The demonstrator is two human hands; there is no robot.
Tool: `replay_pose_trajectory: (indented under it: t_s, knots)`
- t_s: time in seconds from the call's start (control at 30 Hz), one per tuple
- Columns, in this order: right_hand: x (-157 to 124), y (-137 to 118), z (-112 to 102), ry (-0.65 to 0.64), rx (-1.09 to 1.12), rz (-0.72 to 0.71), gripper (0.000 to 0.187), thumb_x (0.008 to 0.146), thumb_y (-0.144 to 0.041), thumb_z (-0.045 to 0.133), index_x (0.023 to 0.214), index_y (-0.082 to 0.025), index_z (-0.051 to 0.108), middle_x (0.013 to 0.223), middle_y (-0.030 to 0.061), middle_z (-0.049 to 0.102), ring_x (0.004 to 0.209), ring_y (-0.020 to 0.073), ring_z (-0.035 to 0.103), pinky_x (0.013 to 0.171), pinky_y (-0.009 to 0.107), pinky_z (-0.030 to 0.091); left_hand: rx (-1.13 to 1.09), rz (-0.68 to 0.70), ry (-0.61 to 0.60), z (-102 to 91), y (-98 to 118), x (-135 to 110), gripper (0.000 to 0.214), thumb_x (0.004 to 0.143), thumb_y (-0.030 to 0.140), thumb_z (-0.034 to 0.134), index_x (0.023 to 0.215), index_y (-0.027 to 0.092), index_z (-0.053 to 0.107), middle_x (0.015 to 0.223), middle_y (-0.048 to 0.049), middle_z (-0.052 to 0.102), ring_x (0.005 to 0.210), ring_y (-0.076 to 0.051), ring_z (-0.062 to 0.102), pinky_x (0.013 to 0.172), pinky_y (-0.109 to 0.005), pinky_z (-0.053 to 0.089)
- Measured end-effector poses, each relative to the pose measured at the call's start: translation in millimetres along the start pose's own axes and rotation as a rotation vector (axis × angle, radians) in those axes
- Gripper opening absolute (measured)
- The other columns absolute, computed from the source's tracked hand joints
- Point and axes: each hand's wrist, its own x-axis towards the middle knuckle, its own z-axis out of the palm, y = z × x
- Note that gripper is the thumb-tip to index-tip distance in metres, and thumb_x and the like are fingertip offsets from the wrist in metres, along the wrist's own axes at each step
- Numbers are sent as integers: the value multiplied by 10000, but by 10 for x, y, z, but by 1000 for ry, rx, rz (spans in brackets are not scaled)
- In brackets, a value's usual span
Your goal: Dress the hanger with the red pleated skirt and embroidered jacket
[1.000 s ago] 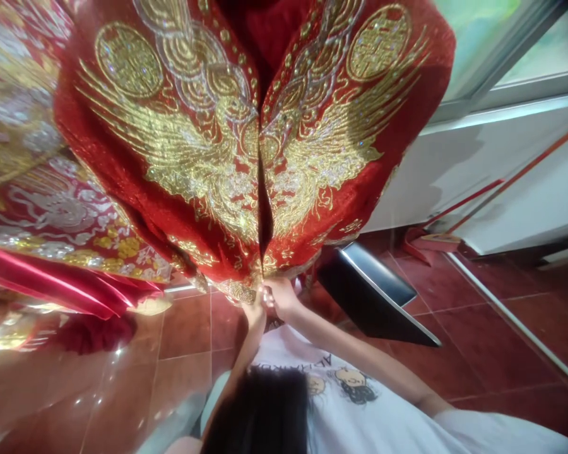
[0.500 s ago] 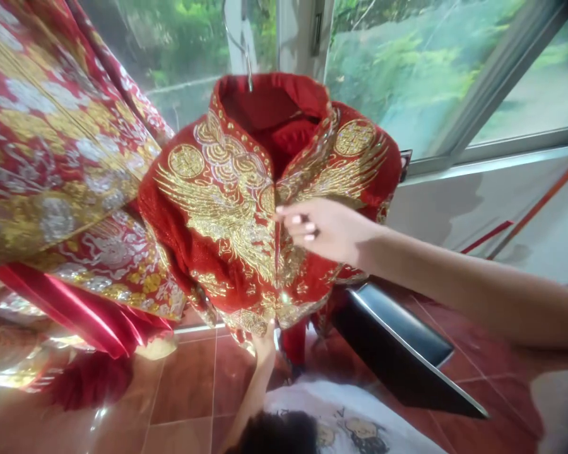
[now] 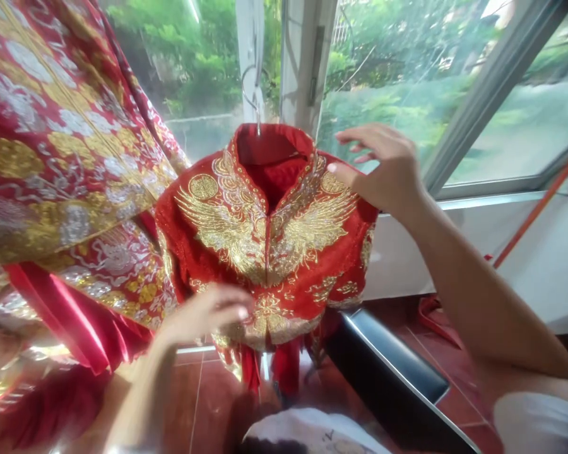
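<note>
A red jacket (image 3: 312,296) with gold embroidered wings and a stand-up collar hangs on a metal hanger (image 3: 252,94) in front of the window. Its front edges meet from below the collar down to the hem. My right hand (image 3: 388,164) is raised by the jacket's shoulder on the right, thumb and fingers apart, with nothing between them. Over the lower front on the left is my left hand (image 3: 213,315), slightly blurred, its fingers loosely stretched out and holding nothing. Whether it touches the cloth I cannot tell.
On the left hangs a larger red garment (image 3: 76,164) with gold and silver embroidery, a shiny red cloth (image 3: 80,321) below it. A black box-like object (image 3: 392,359) stands on the tiled floor (image 3: 189,403) at lower right. Window frames (image 3: 305,63) rise behind.
My right hand has let go of the jacket's front and moved up to the right. My left hand has left the hem and moved up and left. The view has tilted upward.
</note>
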Motion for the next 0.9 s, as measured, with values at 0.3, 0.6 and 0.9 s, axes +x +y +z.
replay_pose_trajectory:
  t_s: [0.3,0.6,0.9]
  knots:
    - [291,329,287,-248,-26,58,333,900,-366,566,623,-183,549,551,-14,415,612,133,458,630,285,391,569,289,722,-1351,643,1440,272,818,449,673,841,180,647,800,-60,640,891,-249,596,834,-351,464]
    - [596,145,182,-229,187,127,549,970,-335,519,520,-220,226,559,-39,201,537,79,193,543,257,236,249,159,838,-1456,551,1403,468,923,464,522,569,207,355,537,16,316,571,-127,364,544,-273,297]
    - [529,316,14,-442,312,178,498,908,-402,604,526,-182,372,525,-52,264,506,60,226,518,232,219,297,5,548,-1598,405,1262,476,910,531,494,588,197,390,524,18,300,500,-104,349,501,-243,292]
